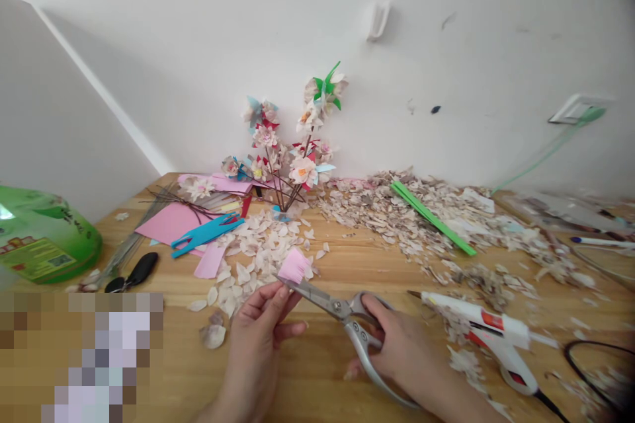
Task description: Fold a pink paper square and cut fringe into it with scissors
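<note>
My left hand pinches a small piece of pink paper with a fringed top edge, held just above the wooden table. My right hand grips the handles of silver scissors, whose blades point left and meet the lower edge of the pink paper. Both hands are low in the middle of the view.
A white glue gun lies right of my right hand. Paper flowers on stems stand against the wall. Pale petal scraps cover the table. Green strips, pink sheets, a blue cutout, black scissors and a green bottle lie around.
</note>
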`<state>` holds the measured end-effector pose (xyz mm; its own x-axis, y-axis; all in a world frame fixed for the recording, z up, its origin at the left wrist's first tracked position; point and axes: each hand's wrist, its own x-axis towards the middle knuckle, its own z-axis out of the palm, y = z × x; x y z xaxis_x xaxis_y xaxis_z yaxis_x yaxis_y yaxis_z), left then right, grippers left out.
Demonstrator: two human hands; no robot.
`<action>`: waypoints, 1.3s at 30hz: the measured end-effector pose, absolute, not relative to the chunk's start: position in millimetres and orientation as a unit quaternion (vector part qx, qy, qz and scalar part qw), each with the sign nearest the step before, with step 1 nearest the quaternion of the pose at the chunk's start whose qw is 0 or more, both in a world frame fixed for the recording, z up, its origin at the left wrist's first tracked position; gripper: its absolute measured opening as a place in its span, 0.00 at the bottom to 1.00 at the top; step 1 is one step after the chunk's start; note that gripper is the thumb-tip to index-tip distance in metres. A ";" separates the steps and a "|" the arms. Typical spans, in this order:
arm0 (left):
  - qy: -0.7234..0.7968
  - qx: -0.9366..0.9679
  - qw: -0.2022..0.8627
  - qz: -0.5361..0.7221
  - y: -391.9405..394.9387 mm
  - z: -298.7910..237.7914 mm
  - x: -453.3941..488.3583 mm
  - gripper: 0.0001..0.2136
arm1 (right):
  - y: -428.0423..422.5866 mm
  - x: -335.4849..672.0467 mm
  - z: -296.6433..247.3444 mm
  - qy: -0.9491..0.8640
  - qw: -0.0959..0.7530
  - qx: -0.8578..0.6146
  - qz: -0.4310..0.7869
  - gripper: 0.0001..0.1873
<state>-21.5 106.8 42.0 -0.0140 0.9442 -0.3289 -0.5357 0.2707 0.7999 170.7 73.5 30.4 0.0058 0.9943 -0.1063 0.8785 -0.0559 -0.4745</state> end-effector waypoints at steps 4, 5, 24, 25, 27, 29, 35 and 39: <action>0.450 0.216 0.662 0.559 105.7 43.7 -20.5 0.06 | 73.3 168.5 33.2 -0.672 0.135 -0.700 0.199 0.28; 0.451 0.212 0.662 0.559 105.5 44.2 -20.2 0.05 | 73.4 167.6 34.4 -0.672 0.133 -0.701 0.197 0.27; 0.433 0.196 0.695 0.540 106.1 48.2 -19.3 0.02 | 73.1 164.9 36.7 -0.669 0.119 -0.706 0.199 0.22; 0.431 0.197 0.695 0.540 106.1 48.1 -19.3 0.02 | 72.9 165.0 36.7 -0.669 0.120 -0.706 0.200 0.23; 0.430 0.195 0.698 0.539 106.0 47.9 -19.5 0.03 | 72.5 165.4 36.1 -0.667 0.125 -0.705 0.205 0.23; 0.427 0.196 0.701 0.536 106.0 48.5 -20.1 0.04 | 72.4 166.1 34.7 -0.664 0.136 -0.701 0.220 0.24; 0.430 0.205 0.680 0.558 109.4 53.6 -23.7 0.07 | 73.6 170.6 31.4 -0.666 0.164 -0.655 0.318 0.21; 0.445 0.214 0.666 0.559 112.5 54.5 -24.6 0.08 | 74.1 173.1 33.3 -0.674 0.162 -0.641 0.330 0.20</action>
